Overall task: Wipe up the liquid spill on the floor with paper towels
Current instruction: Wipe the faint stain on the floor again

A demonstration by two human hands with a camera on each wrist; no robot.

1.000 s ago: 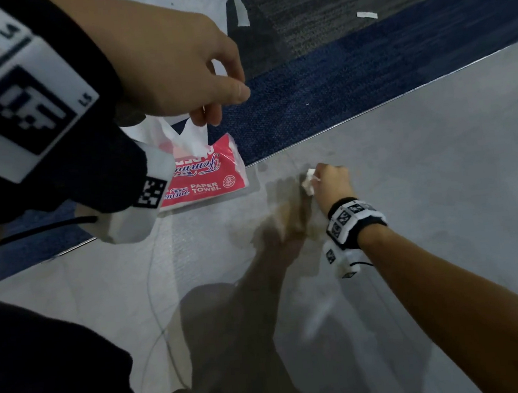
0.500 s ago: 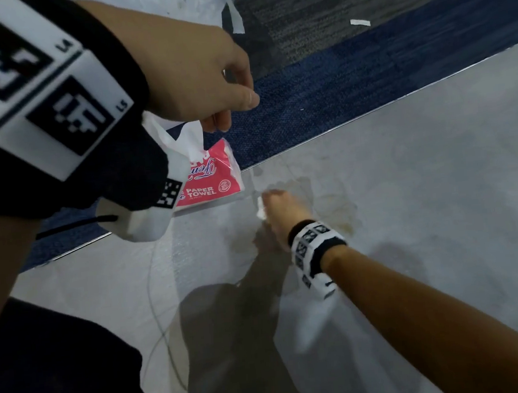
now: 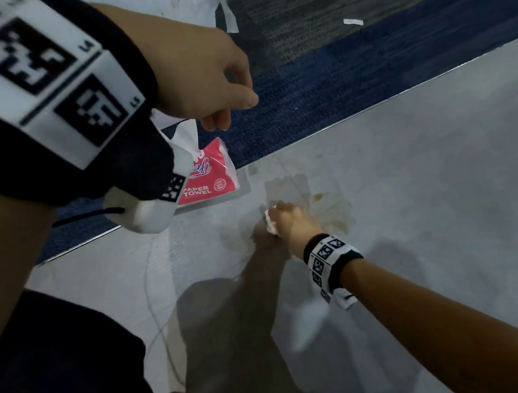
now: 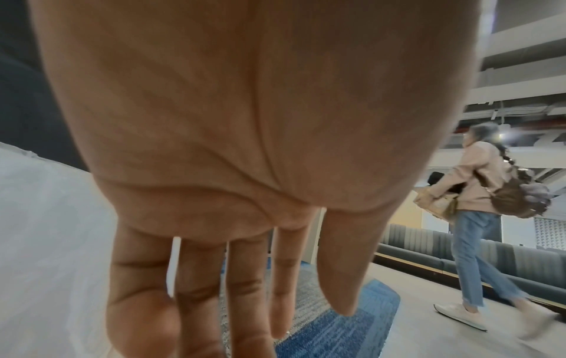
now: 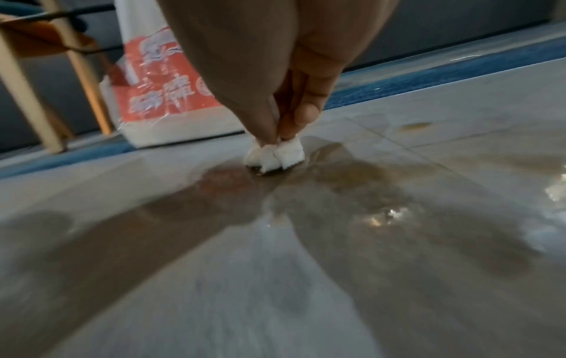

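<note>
My right hand [image 3: 285, 223] pinches a small white wad of paper towel [image 3: 271, 224] and presses it onto the grey floor at the left edge of a brownish liquid spill [image 3: 334, 213]. In the right wrist view the fingertips [image 5: 303, 116] squeeze the wad [image 5: 274, 153] down into the wet patch [image 5: 321, 193]. A red paper towel pack [image 3: 210, 178], with a sheet sticking out, lies just left of the spill. My left hand [image 3: 222, 118] hangs raised near the camera. Its fingers [image 4: 245, 278] are relaxed and hold nothing.
Blue and grey carpet [image 3: 350, 69] borders the grey floor along a metal strip [image 3: 399, 93]. A white paper scrap [image 3: 352, 22] lies on the carpet. Wooden chair legs [image 5: 85, 80] stand behind the pack. A thin cable [image 3: 154, 299] runs over the floor. A person [image 4: 478, 218] walks past.
My right hand has slid the wad leftward and toward me across the spill. The left hand stays raised and empty.
</note>
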